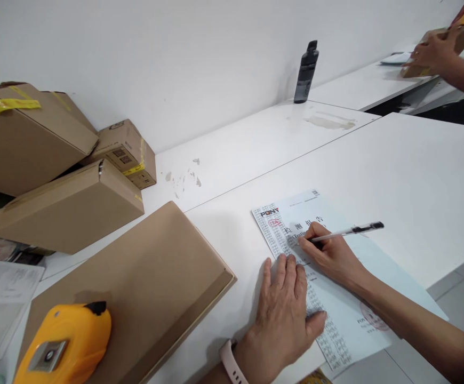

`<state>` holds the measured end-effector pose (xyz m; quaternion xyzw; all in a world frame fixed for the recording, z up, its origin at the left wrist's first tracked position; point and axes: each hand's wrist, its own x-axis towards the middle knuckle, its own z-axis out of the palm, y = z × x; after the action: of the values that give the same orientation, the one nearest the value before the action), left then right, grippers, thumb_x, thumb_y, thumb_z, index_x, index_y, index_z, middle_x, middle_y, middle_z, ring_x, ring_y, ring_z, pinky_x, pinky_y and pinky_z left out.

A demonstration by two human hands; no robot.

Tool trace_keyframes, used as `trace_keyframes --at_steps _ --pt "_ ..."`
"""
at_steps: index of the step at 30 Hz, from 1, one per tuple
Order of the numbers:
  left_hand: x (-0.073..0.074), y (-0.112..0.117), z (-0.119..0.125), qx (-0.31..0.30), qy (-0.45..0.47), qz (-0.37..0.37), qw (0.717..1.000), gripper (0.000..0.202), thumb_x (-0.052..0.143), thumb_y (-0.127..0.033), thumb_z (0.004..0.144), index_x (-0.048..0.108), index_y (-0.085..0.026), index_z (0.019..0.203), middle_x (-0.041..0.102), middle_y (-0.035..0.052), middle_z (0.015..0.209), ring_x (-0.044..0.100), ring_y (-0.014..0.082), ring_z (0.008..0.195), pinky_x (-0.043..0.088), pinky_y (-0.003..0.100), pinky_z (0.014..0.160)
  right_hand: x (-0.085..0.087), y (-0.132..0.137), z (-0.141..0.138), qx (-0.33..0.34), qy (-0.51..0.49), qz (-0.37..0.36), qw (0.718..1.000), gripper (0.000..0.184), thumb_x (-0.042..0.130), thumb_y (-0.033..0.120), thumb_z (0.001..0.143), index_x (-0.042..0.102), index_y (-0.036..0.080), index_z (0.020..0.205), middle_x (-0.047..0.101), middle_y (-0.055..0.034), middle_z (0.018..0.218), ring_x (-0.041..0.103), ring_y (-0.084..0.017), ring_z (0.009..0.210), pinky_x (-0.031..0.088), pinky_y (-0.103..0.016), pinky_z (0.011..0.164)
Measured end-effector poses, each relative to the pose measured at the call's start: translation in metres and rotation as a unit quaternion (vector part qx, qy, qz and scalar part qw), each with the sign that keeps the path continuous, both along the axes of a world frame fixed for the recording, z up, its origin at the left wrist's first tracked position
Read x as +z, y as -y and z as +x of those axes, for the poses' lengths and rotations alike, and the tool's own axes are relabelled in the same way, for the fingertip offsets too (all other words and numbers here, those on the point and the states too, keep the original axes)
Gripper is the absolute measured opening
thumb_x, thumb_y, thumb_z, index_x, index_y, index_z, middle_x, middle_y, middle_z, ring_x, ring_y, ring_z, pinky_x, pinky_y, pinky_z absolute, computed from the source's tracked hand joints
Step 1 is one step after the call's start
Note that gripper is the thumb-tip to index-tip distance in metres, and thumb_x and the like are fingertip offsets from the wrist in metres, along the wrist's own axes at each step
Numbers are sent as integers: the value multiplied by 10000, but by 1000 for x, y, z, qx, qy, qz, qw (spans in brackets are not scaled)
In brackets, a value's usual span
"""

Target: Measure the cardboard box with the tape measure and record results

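A printed sheet of paper (338, 224) with a PONY logo lies on the white table (416, 176) in front of me. My right hand (330, 253) is closed around a clear pen (352, 231) with a black cap, its tip resting on the sheet near the heading. My left hand (284, 309) lies flat with fingers stretched out, pressing the sheet's left edge; a pale watch strap sits on that wrist. A flat cardboard box (144, 288) rests to the left of my left hand, with a yellow tape measure (64, 341) on top of it.
Several cardboard boxes (56, 176) are stacked at the left against the wall. A dark bottle (306, 72) stands at the back. At the top right another person's hand (436, 50) holds a small box. Papers (0, 298) lie at the far left.
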<state>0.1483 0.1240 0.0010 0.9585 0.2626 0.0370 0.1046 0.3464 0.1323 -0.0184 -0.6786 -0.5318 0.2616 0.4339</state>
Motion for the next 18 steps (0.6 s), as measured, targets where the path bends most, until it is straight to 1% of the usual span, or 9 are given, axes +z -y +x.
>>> trace_keyframes --at_steps 9,18 --pt "4 0 -1 -2 -4 -11 1000 730 210 -562 1062 342 -35 1550 328 195 1641 250 342 1540 287 577 1246 -1 0 -1 -2 -4 -6 1000 271 578 353 928 469 245 704 428 46 614 360 -131 559 306 -292 513" --pt "2 0 0 -3 -9 5 1000 733 215 -571 1058 348 -41 1547 345 184 1638 264 333 1538 293 564 1246 3 1 0 -9 -7 -10 1000 260 611 330 879 473 245 675 400 50 569 352 -130 545 291 -282 492"
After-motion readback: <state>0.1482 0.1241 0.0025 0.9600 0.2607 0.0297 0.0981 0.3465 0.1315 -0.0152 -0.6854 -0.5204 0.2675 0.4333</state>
